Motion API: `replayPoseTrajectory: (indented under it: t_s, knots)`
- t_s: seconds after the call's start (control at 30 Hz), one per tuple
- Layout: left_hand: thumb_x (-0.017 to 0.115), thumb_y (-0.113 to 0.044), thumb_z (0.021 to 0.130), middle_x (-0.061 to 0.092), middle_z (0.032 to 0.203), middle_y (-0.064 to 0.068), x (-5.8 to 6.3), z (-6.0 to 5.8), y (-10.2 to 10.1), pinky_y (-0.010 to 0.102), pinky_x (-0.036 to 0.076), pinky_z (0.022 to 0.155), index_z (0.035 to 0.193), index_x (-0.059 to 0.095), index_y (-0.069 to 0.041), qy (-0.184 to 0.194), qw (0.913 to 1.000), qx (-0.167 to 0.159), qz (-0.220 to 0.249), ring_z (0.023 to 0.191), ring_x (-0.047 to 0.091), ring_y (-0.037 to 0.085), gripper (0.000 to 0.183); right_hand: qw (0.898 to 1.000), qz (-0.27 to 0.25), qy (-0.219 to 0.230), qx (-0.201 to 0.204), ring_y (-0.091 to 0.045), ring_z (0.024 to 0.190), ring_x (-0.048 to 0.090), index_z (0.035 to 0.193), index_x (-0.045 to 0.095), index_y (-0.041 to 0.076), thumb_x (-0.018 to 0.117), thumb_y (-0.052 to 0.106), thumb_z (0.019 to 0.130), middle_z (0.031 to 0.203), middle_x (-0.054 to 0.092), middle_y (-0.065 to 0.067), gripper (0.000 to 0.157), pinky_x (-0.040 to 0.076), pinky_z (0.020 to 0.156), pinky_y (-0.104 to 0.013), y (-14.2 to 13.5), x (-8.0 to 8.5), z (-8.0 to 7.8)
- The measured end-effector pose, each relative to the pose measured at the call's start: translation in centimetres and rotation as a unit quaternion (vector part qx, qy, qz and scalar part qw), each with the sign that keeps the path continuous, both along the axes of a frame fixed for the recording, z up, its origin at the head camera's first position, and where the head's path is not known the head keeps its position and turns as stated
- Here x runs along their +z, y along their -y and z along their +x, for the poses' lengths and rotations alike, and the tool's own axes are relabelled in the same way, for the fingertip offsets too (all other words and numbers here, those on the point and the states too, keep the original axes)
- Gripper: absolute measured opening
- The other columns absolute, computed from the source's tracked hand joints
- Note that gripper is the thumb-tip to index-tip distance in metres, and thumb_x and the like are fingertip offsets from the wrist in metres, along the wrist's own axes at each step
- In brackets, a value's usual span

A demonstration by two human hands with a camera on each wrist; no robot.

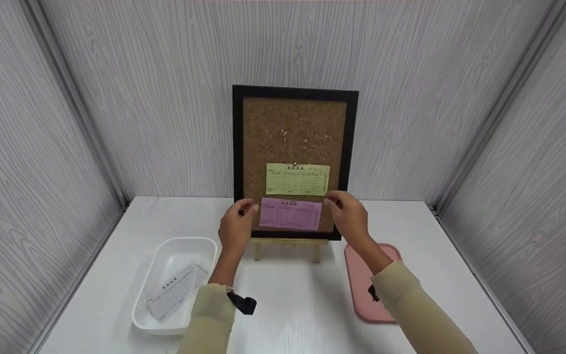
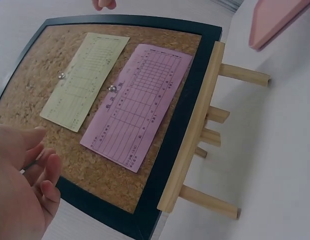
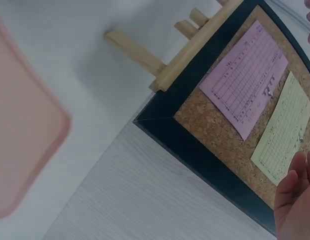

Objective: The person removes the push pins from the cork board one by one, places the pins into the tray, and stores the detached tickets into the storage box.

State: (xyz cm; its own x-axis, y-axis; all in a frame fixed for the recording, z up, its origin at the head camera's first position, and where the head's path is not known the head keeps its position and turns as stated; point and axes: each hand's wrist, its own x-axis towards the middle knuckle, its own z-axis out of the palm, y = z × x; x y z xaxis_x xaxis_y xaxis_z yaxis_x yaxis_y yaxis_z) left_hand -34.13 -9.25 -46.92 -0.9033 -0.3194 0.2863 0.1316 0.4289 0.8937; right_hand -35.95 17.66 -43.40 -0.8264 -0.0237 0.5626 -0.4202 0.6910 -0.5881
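A cork board [image 1: 293,130] in a black frame leans on a small wooden easel [image 2: 195,130]. Low on it hang a yellow printed slip [image 1: 297,179] and, below that, a pink printed slip [image 1: 290,214], each with a metallic pushpin [image 2: 112,89] at one long edge. My left hand [image 1: 237,226] hovers at the board's lower left, beside the pink slip, fingers loosely bent and nothing visible in them. Near the right ends of the slips is my right hand [image 1: 349,215], its fingers also loosely bent; whether they touch the yellow slip cannot be told.
On the table at left stands a white tray [image 1: 140,300] with white printed slips [image 1: 177,290] in it. At right lies a pink tray [image 1: 361,290], partly behind my right forearm. Grey wood-grain walls [image 1: 165,98] enclose the table at the back and sides.
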Motion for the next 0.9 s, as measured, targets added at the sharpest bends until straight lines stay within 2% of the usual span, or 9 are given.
replayPoseTrajectory:
  t_s: [0.2,0.43,0.7,0.9]
  knots:
    - [0.066,-0.034,0.098,0.07,0.12,0.003,0.5,-1.6,-1.0,0.047,0.05,0.09,0.124,0.07,-0.017,0.004,0.9999,0.01,0.0,0.113,0.065,0.023,0.032,1.0,0.018,-0.011,-0.006,-0.02,0.087,0.067,0.112,0.074,0.01,0.069,0.02,0.097,0.101,0.074,-0.004,0.019,0.054,0.073,-0.041,2.0,0.7,-1.6]
    - [0.064,-0.037,0.098,0.067,0.125,0.002,1.0,-2.9,-2.1,0.049,0.046,0.097,0.128,0.067,-0.018,0.003,0.9999,0.0,0.015,0.119,0.061,0.024,0.035,0.999,0.027,-0.027,-0.008,-0.02,0.079,0.065,0.112,0.074,0.01,0.069,0.021,0.096,0.103,0.074,-0.003,0.02,0.053,0.068,-0.04,3.7,1.3,-2.9]
    - [0.063,-0.035,0.099,0.066,0.128,0.0,2.0,-4.1,-2.9,0.049,0.048,0.097,0.131,0.066,-0.02,0.014,0.9998,0.008,-0.007,0.119,0.062,0.023,0.035,0.999,0.016,-0.036,-0.025,-0.019,0.073,0.066,0.113,0.074,0.011,0.07,0.021,0.096,0.103,0.075,-0.002,0.02,0.05,0.059,-0.038,5.8,2.5,-4.5]
    - [0.065,-0.032,0.099,0.068,0.121,0.0,2.6,-4.8,-3.4,0.045,0.049,0.094,0.131,0.066,-0.018,0.014,0.9998,0.012,-0.009,0.111,0.064,0.021,0.035,0.999,0.014,-0.025,-0.036,-0.019,0.082,0.068,0.114,0.073,0.014,0.068,0.023,0.097,0.107,0.073,-0.001,0.019,0.053,0.069,-0.041,6.8,3.7,-5.6]
